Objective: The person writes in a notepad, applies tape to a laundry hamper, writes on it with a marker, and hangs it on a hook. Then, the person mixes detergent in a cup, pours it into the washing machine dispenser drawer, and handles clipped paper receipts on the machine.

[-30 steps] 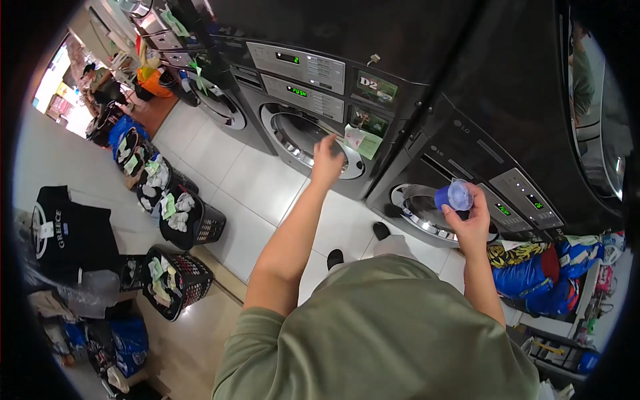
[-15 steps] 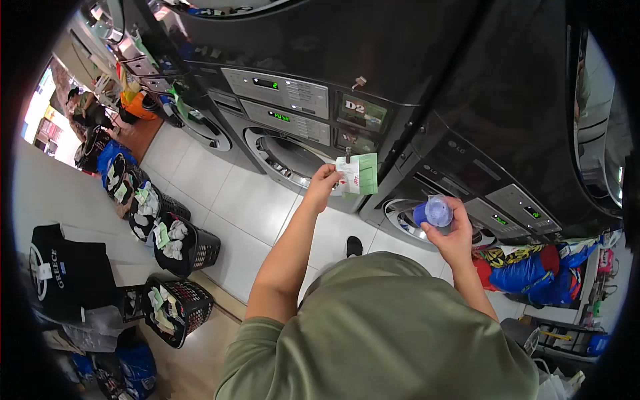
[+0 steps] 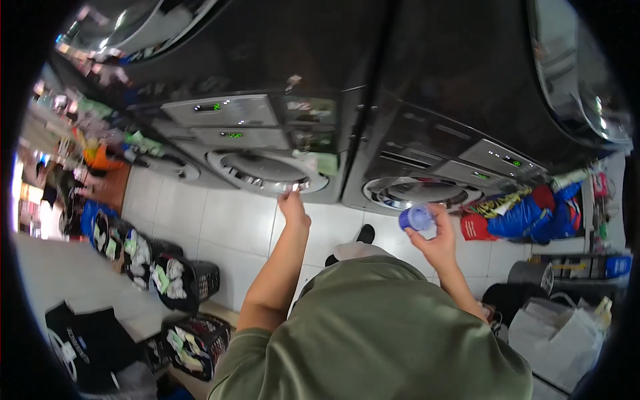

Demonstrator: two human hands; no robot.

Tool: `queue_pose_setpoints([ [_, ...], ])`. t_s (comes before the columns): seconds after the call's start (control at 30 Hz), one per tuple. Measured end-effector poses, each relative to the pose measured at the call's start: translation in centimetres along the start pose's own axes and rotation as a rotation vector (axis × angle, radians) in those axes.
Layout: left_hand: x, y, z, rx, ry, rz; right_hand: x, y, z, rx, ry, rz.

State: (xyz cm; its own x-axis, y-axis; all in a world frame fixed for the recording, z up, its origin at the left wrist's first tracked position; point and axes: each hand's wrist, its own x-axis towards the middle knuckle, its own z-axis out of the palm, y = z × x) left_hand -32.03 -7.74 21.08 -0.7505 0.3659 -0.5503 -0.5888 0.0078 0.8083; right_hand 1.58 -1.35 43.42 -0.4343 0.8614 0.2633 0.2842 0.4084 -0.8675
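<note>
My right hand [image 3: 437,237] holds a small clear plastic cup [image 3: 416,218] with blue-purple liquid in it, thumb and fingers around its side. My left hand [image 3: 293,208] is stretched forward with its fingers drawn together at the lower rim of a round washing machine door [image 3: 257,171]. Blur hides whether the fingers grip the rim or something small. Just above that hand, a green paper slip [image 3: 325,163] hangs on the machine's front. A second washer door [image 3: 420,192] lies beyond the cup.
Dark stacked machines with lit control panels [image 3: 220,110] stand ahead. On the left, laundry baskets [image 3: 205,280] line the wall, with a black T-shirt [image 3: 87,343] nearby. Blue and red bags [image 3: 517,213] and a white bag [image 3: 557,337] are at right. People [image 3: 60,187] appear far left, blurred.
My left hand has let go of the paper slips and moved down and left to the washer door. My right hand still holds the cup, slightly lower and left. The view has turned.
</note>
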Motion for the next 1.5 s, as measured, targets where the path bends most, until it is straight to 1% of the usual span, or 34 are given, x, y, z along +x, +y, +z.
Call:
queue_pose_setpoints([
  [0.07, -3.6, -0.9, 3.0, 0.016, -0.047, -0.562, -1.1, 0.6, -0.8, 0.015, 0.025, 0.052],
  [0.1, -5.4, -0.7, 4.9, 0.076, -0.264, -0.508, -1.4, 1.3, -1.1, 0.009, 0.076, 0.013],
  [0.17, -8.4, -0.9, 9.5, 0.200, -0.736, -0.424, -1.9, 1.6, -2.2, -0.038, 0.097, 0.021],
  [0.2, -7.4, -2.3, 11.9, 0.181, -0.853, -0.337, -2.2, 2.1, -2.7, -0.051, 0.120, -0.006],
  [0.23, -8.8, -1.4, 14.7, 0.108, -0.880, -0.330, -2.3, 1.8, -3.3, -0.039, 0.119, 0.012],
  [0.27, -10.5, -0.3, 17.1, 0.031, -0.896, -0.325, -2.6, 1.4, -4.0, -0.020, 0.112, 0.026],
  [0.33, -10.4, -0.6, 19.8, -0.106, -0.868, -0.557, -3.3, 0.9, -5.4, -0.089, 0.179, 0.043],
  [0.37, -10.4, -1.2, 20.5, -0.111, -0.807, -0.550, -3.7, 0.7, -5.8, -0.112, 0.190, 0.047],
  [0.47, -10.1, -2.8, 20.6, -0.135, -0.822, -0.557, -5.0, 1.8, -6.7, -0.145, 0.273, 0.026],
  [0.5, -11.4, -2.1, 20.9, -0.167, -0.789, -0.494, -5.3, 1.4, -7.1, -0.142, 0.268, 0.056],
  [0.53, -12.5, -1.3, 21.1, -0.205, -0.819, -0.412, -5.5, 1.0, -7.2, -0.150, 0.297, 0.069],
  [0.6, -13.1, 0.1, 22.3, -0.151, -0.846, -0.282, -5.6, 0.7, -7.5, -0.172, 0.338, 0.091],
  [0.67, -13.1, 0.0, 22.7, -0.195, -0.837, -0.372, -5.2, 1.2, -7.8, -0.190, 0.355, 0.057],
  [0.73, -13.1, 0.1, 22.4, -0.190, -0.808, -0.386, -3.8, 1.2, -8.1, -0.191, 0.362, 0.039],
  [0.77, -13.3, 0.1, 22.0, -0.159, -0.802, -0.375, -2.8, 0.6, -8.5, -0.264, 0.322, 0.008],
  [0.87, -15.9, -0.3, 19.2, -0.047, -0.791, -0.364, 0.1, 1.2, -7.8, -0.138, 0.320, 0.013],
  [0.9, -16.4, -0.1, 17.9, -0.020, -0.866, -0.369, 1.0, 0.3, -7.7, -0.124, 0.289, 0.055],
  [0.93, -17.1, 0.0, 16.6, 0.023, -0.854, -0.345, 2.0, 0.2, -7.3, -0.115, 0.271, 0.052],
  [1.0, -17.8, 0.4, 14.9, 0.077, -0.834, -0.405, 3.7, 0.0, -6.6, -0.099, 0.231, 0.058],
  [1.03, -17.9, 0.0, 14.0, 0.113, -0.879, -0.401, 4.5, -0.3, -6.2, -0.146, 0.213, 0.054],
  [1.1, -18.2, -0.7, 12.1, 0.184, -0.966, -0.387, 5.9, 0.5, -5.3, -0.120, 0.179, 0.073],
  [1.13, -18.6, -1.0, 10.9, 0.224, -0.983, -0.428, 6.7, 1.0, -4.7, -0.106, 0.164, 0.080],
  [1.2, -19.7, -1.1, 9.1, 0.227, -1.059, -0.433, 7.8, 1.5, -3.9, -0.149, 0.145, 0.088],
  [1.27, -20.4, -0.7, 7.9, 0.216, -1.105, -0.502, 8.3, 1.4, -3.0, -0.158, 0.123, 0.122],
  [1.3, -20.6, -0.5, 7.5, 0.207, -1.126, -0.538, 8.6, 2.3, -2.5, -0.173, 0.119, 0.093],
  [1.4, -20.7, -0.4, 7.0, 0.206, -1.100, -0.532, 9.1, 2.7, -1.4, -0.313, -0.005, 0.112],
  [1.43, -20.6, -0.2, 7.0, 0.225, -1.132, -0.523, 9.2, 2.5, -1.0, -0.362, -0.033, 0.093],
  [1.5, -20.4, -0.4, 6.9, 0.213, -1.128, -0.516, 9.2, 2.0, -0.4, -0.461, -0.078, 0.056],
])
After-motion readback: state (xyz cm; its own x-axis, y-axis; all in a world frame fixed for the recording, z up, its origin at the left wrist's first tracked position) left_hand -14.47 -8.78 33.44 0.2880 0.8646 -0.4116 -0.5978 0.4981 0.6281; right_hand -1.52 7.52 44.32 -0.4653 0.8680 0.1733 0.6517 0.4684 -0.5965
